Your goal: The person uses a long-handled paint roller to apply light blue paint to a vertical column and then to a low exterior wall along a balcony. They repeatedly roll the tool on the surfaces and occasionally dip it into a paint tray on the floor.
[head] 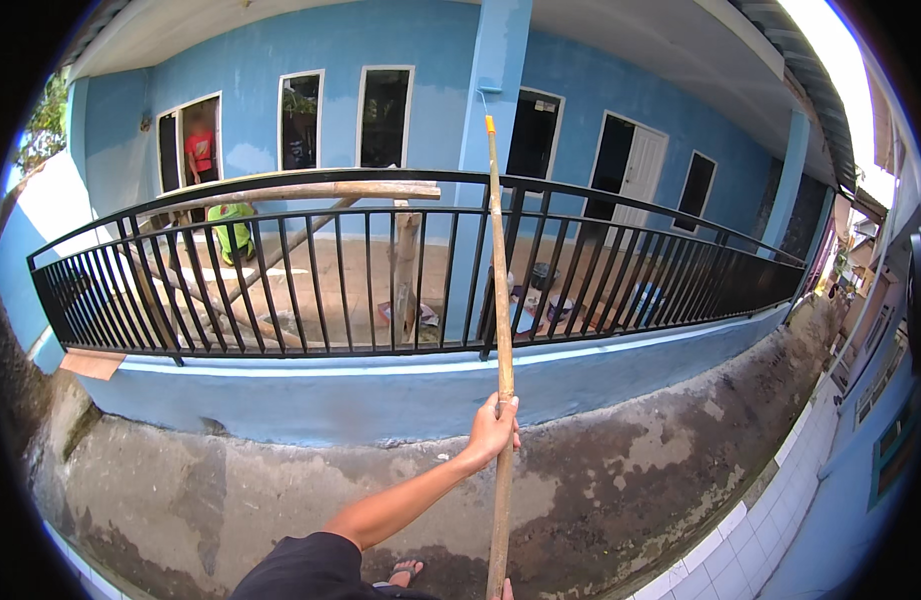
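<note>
My left hand (pixel 493 431) grips a long bamboo pole (pixel 499 300) partway along its length. At the bottom edge, only the fingers of my right hand (pixel 508 590) show, wrapped around the pole's lower end. An orange handle joins the pole's far tip to a paint roller (pixel 490 90). The roller, coated in light blue, lies against the upper part of a light blue pillar (pixel 498 52). Between me and the pillar, the pole passes in front of a black metal railing (pixel 370 352).
Bamboo scaffolding (pixel 404 262) stands behind the railing. A person in green (pixel 232 229) crouches on the porch; another in red (pixel 200 150) stands at a doorway. A dark bucket (pixel 543 276) and other containers sit on the porch floor. A low blue wall (pixel 295 397) borders the concrete path (pixel 280 495).
</note>
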Motion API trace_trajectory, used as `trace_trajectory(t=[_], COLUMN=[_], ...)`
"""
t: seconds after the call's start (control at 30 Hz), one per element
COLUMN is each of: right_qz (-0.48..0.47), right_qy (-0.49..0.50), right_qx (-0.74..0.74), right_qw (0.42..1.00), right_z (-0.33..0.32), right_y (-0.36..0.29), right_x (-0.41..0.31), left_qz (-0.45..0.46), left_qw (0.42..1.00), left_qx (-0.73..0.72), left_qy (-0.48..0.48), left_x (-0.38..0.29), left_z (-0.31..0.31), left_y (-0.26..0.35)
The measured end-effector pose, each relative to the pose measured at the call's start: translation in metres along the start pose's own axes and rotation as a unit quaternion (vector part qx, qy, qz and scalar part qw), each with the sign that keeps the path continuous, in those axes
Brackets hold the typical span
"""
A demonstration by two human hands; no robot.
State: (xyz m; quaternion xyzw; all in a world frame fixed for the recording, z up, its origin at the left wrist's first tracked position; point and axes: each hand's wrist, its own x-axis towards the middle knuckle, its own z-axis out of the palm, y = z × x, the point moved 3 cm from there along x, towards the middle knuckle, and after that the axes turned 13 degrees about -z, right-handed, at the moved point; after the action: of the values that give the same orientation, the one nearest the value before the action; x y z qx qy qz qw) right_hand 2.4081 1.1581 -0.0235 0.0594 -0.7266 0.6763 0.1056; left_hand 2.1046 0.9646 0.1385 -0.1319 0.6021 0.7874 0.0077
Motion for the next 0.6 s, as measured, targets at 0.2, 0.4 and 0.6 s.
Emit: trace_trajectory(t=[0.2,0.4,0.6], right_qz=[-0.019,0.014,-0.022], right_qy=[0.011,0.018,0.002], right_qx=[-0.012,-0.017,-0.023], right_qw=[1.000,1.000,0.999], right_z=[-0.013,-0.021,-0.014], right_y=[0.009,0.011,0.004], right_x=[-0.023,-0.023,0.007], left_qz=[0.006,0.000,0.022], left_qw=[1.000,1.000,1.000], left_qx=[-0.003,-0.011,-0.005], left_qy=[-0.013,-0.017,-0.012], left_x=[-0.008,-0.007,0.013], left_z=[0.006,0.011,0.017], left_y=[-0.023,-0.025,-0.009])
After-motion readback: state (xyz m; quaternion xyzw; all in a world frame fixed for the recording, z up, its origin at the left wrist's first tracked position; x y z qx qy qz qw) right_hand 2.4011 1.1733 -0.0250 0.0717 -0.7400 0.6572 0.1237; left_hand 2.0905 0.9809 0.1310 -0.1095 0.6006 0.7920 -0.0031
